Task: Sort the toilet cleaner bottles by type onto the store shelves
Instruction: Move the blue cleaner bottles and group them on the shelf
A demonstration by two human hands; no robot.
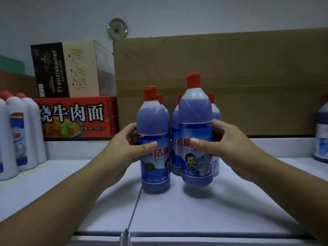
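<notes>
My left hand (132, 146) grips a blue toilet cleaner bottle with a red cap (154, 128) that stands on the white shelf (195, 210). My right hand (220, 144) holds a second blue bottle of the same kind (195, 110), lifted slightly above the shelf with its shadow under it. Behind these two stand more blue red-capped bottles (175, 121), mostly hidden. White bottles with red caps (19, 132) are grouped at the left edge. A white bottle with a dark band (322, 132) stands at the far right.
A large brown cardboard box (230, 71) stands behind the blue bottles. To its left a red noodle carton (74, 118) carries a Franziskaner box (71, 68). A round clock (117, 28) hangs on the wall. A seam (134, 210) divides the shelf top.
</notes>
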